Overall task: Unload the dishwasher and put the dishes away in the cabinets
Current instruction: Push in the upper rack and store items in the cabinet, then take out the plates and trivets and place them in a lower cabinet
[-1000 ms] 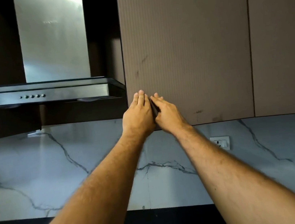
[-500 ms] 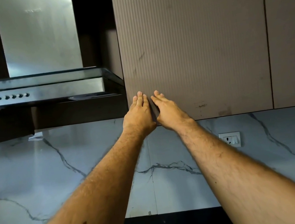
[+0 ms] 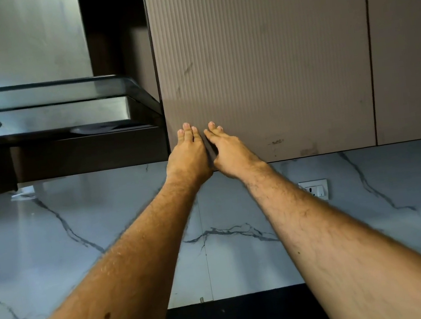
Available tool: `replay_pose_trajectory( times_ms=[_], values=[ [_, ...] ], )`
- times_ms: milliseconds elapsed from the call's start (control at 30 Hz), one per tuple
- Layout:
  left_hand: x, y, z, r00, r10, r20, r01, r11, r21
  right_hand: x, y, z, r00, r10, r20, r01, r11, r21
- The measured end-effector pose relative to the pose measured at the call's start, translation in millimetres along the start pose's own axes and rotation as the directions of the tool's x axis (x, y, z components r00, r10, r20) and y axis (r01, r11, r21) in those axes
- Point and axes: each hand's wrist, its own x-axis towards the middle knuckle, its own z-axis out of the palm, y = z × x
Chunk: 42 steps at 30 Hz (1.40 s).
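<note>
A ribbed beige upper cabinet door fills the upper middle of the head view and is closed. Both arms reach up to its lower left corner. My left hand presses flat on the door with straight fingers. My right hand lies flat on the door just beside it, fingers straight and pointing up-left. Neither hand holds anything. No dishes and no dishwasher are in view.
A black and steel range hood juts out at the left, close to the door's left edge. A second cabinet door is at the right. Below are a marble backsplash, a wall socket and a dark countertop.
The view has shifted slightly, so the hood sits further left and the door looks larger. Both hands stay flat on the door's lower left corner, now a little apart.
</note>
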Motion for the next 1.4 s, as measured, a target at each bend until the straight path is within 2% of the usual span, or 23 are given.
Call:
replay_pose_trajectory(
  times_ms=[133,367,733,900,1133,1267,1400],
  values=[
    [0,-10,-17,0.993,0.006,0.114,-0.004,1.0,-0.025,-11,-5,-5,0.996,0.051,0.073,-0.043,0.992,-0.116],
    [-25,-5,-24,0.995,-0.009,0.098,0.025,0.987,-0.161,-48,-5,-34,0.985,0.172,-0.01,-0.171,0.964,-0.203],
    [-66,79,-7,0.968,0.238,0.083,-0.201,0.927,-0.317,-122,16,-74,0.947,0.307,-0.093,-0.321,0.903,-0.286],
    [-76,124,-4,0.945,0.321,0.059,-0.273,0.878,-0.392,-176,36,-99,0.907,0.391,-0.153,-0.42,0.843,-0.336],
    [-108,206,-5,0.91,0.413,0.031,-0.319,0.748,-0.581,-259,69,-148,0.821,0.507,-0.263,-0.571,0.72,-0.395],
    [-146,251,-2,0.881,0.472,0.003,-0.346,0.649,-0.678,-324,82,-170,0.742,0.579,-0.338,-0.671,0.625,-0.399],
    [-195,300,16,0.824,0.565,0.041,-0.354,0.57,-0.742,-403,99,-184,0.649,0.665,-0.37,-0.757,0.517,-0.4]
  ],
)
